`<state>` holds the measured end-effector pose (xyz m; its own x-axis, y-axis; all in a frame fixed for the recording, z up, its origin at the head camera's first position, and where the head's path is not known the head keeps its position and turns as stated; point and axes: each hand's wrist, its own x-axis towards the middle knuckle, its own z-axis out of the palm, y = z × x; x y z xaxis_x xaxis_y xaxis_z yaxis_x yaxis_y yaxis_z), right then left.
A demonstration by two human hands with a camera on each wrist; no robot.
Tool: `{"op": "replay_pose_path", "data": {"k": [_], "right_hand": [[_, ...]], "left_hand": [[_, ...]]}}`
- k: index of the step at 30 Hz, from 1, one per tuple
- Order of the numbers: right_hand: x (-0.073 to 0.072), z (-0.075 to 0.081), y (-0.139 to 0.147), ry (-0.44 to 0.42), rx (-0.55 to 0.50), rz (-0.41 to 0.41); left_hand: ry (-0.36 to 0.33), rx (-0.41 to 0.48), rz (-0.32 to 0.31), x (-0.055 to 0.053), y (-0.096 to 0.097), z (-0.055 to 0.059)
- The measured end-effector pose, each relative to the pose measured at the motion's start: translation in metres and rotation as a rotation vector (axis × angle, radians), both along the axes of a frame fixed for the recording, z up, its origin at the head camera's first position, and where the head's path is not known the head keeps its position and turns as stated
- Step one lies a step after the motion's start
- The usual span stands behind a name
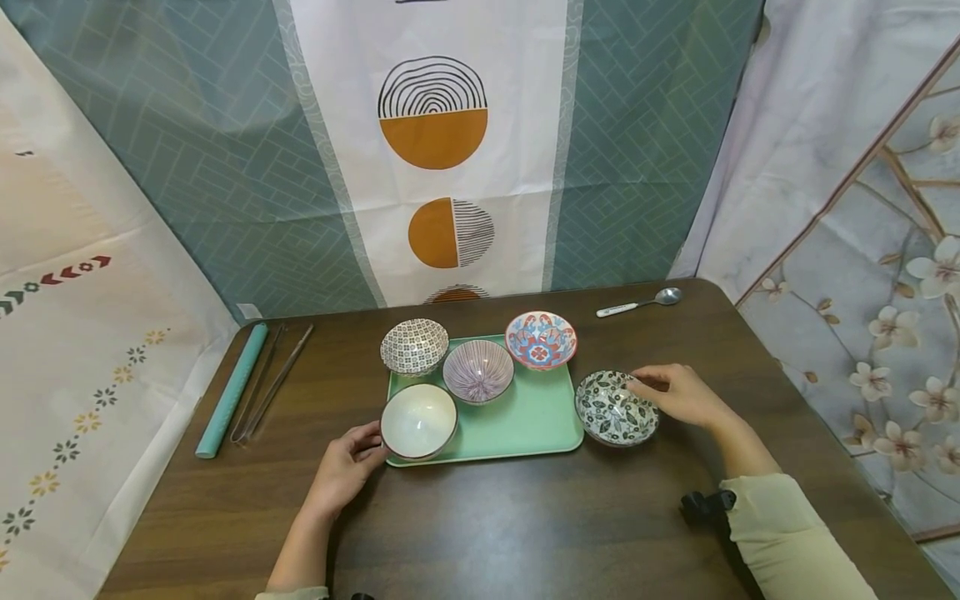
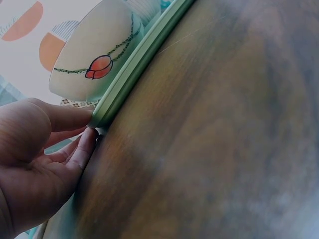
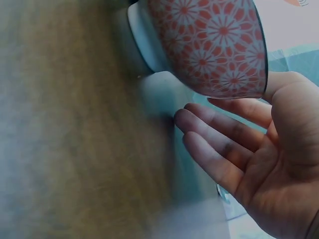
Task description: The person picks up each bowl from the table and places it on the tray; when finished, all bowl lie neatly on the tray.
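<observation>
My left hand (image 1: 347, 467) is at the near left corner of a light green tray (image 1: 540, 421). In the left wrist view its thumb and fingers pinch the tray's rim (image 2: 130, 67). Just beside it a cream bowl (image 1: 418, 421) stands on the tray, a red flower painted on its outside. My right hand (image 1: 681, 396) grips the rim of a bowl with a dark leaf pattern inside (image 1: 617, 408), at the tray's right end. That bowl's outside (image 3: 219, 47) is red with white flowers; the other fingers (image 3: 214, 162) are spread below. Whether its foot touches the table is unclear.
Also at the tray are a brown-patterned bowl (image 1: 415, 347), a purple-striped bowl (image 1: 478, 372) and a red-and-blue bowl (image 1: 541, 341). A teal roll (image 1: 232, 392) and metal tongs (image 1: 273, 383) lie at the left. A spoon (image 1: 639, 303) lies at the back right.
</observation>
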<state>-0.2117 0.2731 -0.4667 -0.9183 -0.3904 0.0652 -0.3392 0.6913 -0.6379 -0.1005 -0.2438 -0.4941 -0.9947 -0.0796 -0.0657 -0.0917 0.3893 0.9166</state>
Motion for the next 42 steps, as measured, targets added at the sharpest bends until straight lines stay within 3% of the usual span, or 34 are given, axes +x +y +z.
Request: {"op": "replay_pose_path", "data": {"k": [8,15,24,30,42], "right_hand": [[0.009,-0.006,0.002,0.028,-0.053,-0.061],[0.013,-0.01,-0.003,0.133,-0.097,-0.079],[0.012,-0.01,-0.006,0.21,-0.118,-0.088],[0.006,-0.002,-0.017,0.258,-0.148,-0.088],[0.003,0.002,-0.072,0.129,-0.222,0.0]], "left_hand": [[-0.015,0.009,0.001,-0.001,-0.002,-0.001],[-0.023,0.018,-0.003,0.0,-0.004,0.001],[-0.019,-0.001,0.0,0.0,-0.004,-0.002],[0.003,0.009,0.001,0.0,-0.003,-0.001],[-0.013,0.005,-0.003,0.0,-0.005,-0.004]]}}
